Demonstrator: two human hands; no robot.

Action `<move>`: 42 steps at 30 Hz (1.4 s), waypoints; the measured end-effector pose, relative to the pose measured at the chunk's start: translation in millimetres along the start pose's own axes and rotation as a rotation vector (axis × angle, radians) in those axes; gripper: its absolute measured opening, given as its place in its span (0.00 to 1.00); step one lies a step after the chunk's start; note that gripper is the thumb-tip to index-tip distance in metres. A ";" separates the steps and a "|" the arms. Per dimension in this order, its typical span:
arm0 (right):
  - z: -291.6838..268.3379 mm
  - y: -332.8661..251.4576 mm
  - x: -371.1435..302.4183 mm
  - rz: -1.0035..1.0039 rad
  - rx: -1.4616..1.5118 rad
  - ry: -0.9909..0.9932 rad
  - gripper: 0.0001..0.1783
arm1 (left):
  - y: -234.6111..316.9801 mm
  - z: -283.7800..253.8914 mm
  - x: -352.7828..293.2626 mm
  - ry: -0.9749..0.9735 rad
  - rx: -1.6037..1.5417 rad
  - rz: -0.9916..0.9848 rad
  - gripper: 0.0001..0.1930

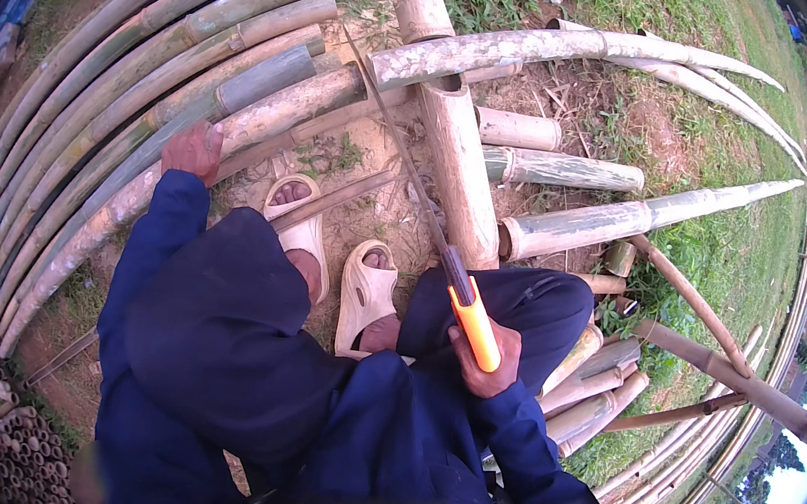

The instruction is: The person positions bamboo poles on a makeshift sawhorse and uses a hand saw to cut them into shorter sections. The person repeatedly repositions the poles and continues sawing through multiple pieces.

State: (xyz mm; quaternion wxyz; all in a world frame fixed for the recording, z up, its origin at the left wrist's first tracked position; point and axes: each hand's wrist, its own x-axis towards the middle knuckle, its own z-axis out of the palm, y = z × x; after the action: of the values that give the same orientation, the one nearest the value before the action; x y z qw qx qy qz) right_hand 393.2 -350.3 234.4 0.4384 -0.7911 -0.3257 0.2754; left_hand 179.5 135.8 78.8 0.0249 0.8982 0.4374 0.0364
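Note:
My right hand (501, 363) is closed round the orange handle of a hand saw (476, 329), above my right knee. The long, thin blade points away and to the left. Its far part lies between the end of a mottled bamboo pole (498, 54) and the end of another bamboo pole (306, 99) on the left. My left hand (192, 152) is curled over that left pole, some way back from its end. A thick, notched bamboo trunk (457, 163) on the ground supports the mottled pole.
Several long bamboo poles (180, 23) lie side by side at the left. Short bamboo pieces (560, 170) are on the ground at the right, more (598, 387) beside my right knee. Sandals (368, 293) are on my feet. Slanted bamboo props (698, 313) stand farther right.

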 end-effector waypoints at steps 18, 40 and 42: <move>-108.5 76.0 -173.7 0.479 -0.309 0.920 0.14 | -12.0 42.9 -10.1 -0.273 -0.052 -0.008 0.16; -61.4 217.3 -220.4 0.327 -0.748 -0.127 0.21 | -10.3 27.2 -65.2 -0.231 -0.001 0.016 0.17; -67.5 185.1 -198.2 0.423 -0.606 -0.172 0.18 | -7.6 30.2 -72.2 -0.243 -0.003 0.021 0.17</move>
State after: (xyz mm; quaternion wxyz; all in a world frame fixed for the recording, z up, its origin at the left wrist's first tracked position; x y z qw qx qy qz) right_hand 366.5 -609.7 133.9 0.0893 -0.9086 -0.2576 0.3164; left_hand 131.8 83.2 45.0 0.0788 0.9005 0.4215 -0.0717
